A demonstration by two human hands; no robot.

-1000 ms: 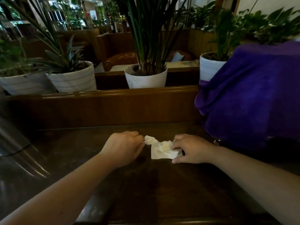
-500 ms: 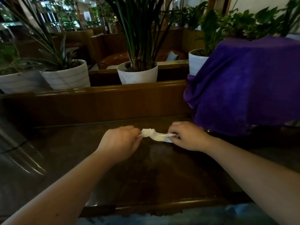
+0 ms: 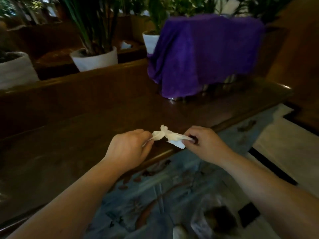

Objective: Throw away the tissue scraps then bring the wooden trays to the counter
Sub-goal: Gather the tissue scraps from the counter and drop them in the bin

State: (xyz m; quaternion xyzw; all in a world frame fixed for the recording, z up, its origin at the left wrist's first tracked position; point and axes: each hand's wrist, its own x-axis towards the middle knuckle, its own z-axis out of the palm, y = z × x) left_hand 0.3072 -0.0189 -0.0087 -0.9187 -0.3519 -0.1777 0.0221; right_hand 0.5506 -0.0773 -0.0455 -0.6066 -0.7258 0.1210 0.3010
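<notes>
A crumpled white tissue scrap (image 3: 168, 136) hangs stretched between both hands, above the front edge of the dark wooden table (image 3: 72, 147). My left hand (image 3: 128, 149) pinches its left end. My right hand (image 3: 202, 144) pinches its right end, where a flat corner of tissue sticks out below the fingers. No wooden trays are in view.
A purple cloth (image 3: 205, 52) drapes over something at the table's far right. White plant pots (image 3: 96, 59) stand behind a wooden divider (image 3: 74, 94). Below the table edge lies a patterned blue floor (image 3: 155, 195), with a clear-bag-lined bin (image 3: 215, 219) at the bottom.
Both hands have lifted the tissue off the table and drawn it back to the table's front edge. The view has swung down and right, so the floor and bin now show.
</notes>
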